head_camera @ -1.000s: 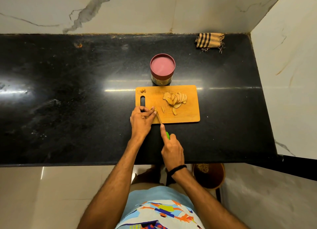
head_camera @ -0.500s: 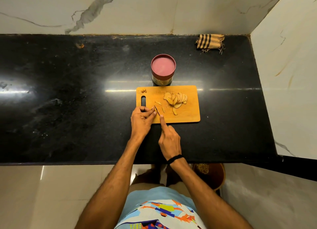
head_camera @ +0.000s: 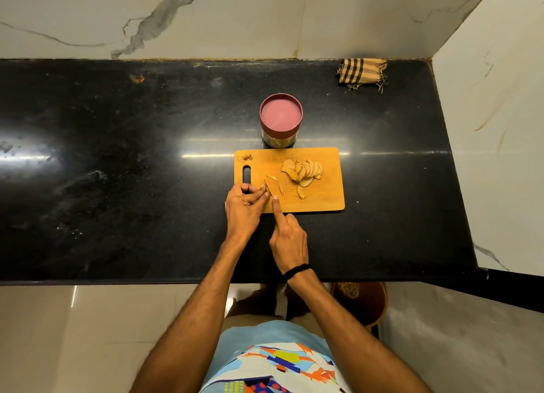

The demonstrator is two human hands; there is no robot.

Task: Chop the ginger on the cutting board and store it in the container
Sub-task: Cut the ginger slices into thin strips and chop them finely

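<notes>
1. The left fingers (head_camera: pixel 260 194) were bunched together, tips pinching a small piece of ginger (head_camera: pixel 265 187) down on the board. The piece was mostly hidden under them.
2. The left hand (head_camera: pixel 243 208) lay over the near left corner of the cutting board (head_camera: pixel 321 198), just below its handle slot.
3. The right hand (head_camera: pixel 290 236) gripped a knife (head_camera: pixel 269 190). Its index finger lay straight along the back of the blade and the other fingers were curled under the palm, hiding the handle.
4. The thin blade stood on the board right beside the left fingertips, pointing away from the person.
5. A black band (head_camera: pixel 295 272) circled the right wrist.
6. A few loose slivers (head_camera: pixel 272 178) lay just right of the blade.
7. Further right, a fanned pile of ginger slices (head_camera: pixel 303 170) sat in the far half of the board.
8. Small scraps (head_camera: pixel 245 157) lay in the far left corner of the board.
9. The container (head_camera: pixel 281 115), a steel tin with a pink lid on it, stood on the desk just behind the board's far edge.
10. The board lay on a shiny black desk (head_camera: pixel 117 186).
11. A striped cloth (head_camera: pixel 362 71) was bunched at the far right of the desk, against the marble wall (head_camera: pixel 235 15).
12. A round brown stool (head_camera: pixel 365 304) stood on the floor below the desk's near edge.
</notes>
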